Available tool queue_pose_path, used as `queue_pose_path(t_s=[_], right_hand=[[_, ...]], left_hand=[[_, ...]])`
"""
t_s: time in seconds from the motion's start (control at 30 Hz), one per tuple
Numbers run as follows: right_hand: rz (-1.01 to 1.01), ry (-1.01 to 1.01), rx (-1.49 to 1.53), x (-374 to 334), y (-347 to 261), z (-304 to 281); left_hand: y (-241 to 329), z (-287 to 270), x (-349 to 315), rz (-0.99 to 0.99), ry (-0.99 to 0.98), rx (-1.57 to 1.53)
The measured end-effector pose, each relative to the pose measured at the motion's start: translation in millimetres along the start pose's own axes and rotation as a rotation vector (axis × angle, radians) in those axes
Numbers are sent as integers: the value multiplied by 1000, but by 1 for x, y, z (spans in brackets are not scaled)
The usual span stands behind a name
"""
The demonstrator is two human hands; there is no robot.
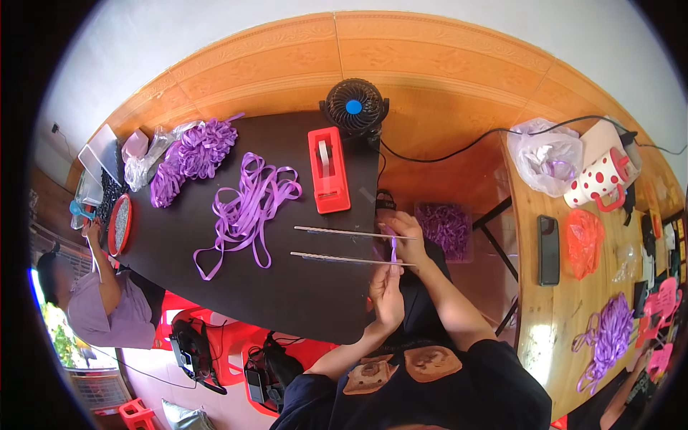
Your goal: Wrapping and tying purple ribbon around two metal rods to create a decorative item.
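Left hand (388,297) pinches purple ribbon (393,249) at lower metallic rod (333,256), right hand (410,244) grips it by upper rod (337,231); red tape dispenser (330,195) beyond!

My black counter (308,294) has loose purple ribbon (251,208), a thick purple pile (206,152) and a red tape holder (331,203) on it.

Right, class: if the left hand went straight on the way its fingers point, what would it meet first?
Most likely the nearer thin rod, just ahead of the left hand; depth is unclear, so they may already touch. Purple ribbon between it and the farther rod seems next.
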State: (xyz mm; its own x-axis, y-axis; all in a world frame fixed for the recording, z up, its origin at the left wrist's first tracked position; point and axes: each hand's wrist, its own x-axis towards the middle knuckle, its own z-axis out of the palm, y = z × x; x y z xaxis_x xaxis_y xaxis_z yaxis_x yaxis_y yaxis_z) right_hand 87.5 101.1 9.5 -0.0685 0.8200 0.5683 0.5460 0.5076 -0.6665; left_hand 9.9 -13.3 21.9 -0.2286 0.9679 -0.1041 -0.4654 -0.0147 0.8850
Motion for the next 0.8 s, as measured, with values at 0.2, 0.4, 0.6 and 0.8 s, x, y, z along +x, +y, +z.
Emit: queue_pose_path(t_s=[0.2,0.4,0.6,0.8], right_hand=[[503,-121,395,-69,-12,27],[500,-112,443,-135,-36,32],[885,-346,811,-174,-99,-18],[815,-412,872,-202,-119,-26]], left_hand=[[13,-36,-47,66,-155,388],[50,-67,-82,7,-409,432],[82,-79,-98,-222,-471,196],[100,-81,-96,-206,-490,207]])
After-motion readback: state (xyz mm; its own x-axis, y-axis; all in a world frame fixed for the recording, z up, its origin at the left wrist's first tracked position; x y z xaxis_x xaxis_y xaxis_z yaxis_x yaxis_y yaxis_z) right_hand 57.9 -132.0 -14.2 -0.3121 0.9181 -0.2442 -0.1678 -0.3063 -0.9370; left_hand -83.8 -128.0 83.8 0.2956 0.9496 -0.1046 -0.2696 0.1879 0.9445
